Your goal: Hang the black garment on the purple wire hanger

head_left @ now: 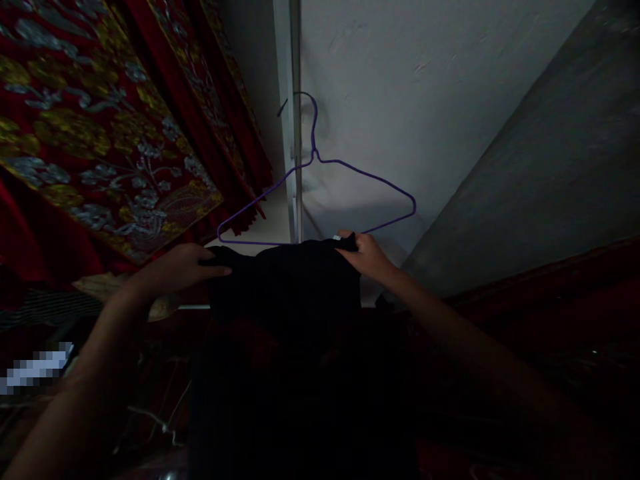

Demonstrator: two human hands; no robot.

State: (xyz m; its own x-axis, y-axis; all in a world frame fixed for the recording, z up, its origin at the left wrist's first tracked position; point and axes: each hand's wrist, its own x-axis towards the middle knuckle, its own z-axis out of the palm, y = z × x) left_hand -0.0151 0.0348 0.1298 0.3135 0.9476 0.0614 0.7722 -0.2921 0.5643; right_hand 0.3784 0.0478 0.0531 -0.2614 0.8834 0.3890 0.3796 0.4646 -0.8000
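A black garment (290, 287) is stretched between my two hands; its exact kind is lost in the dark. My left hand (183, 263) pinches its upper left corner. At the upper right edge, next to a small white tag, my right hand (367, 257) grips the cloth. Just above and behind the garment hangs a purple wire hanger (360, 172), its hook over the edge of an upright pale metal strip. The garment's top edge overlaps part of the hanger's bottom bar; whether they touch, I cannot tell.
Red cloth (100, 133) with gold and silver floral embroidery hangs at the left. Behind the hanger rise the metal strip (294, 207) and a pale wall (400, 80). White cords (163, 421) lie at the lower left. Much of the lower area is too dark to make out.
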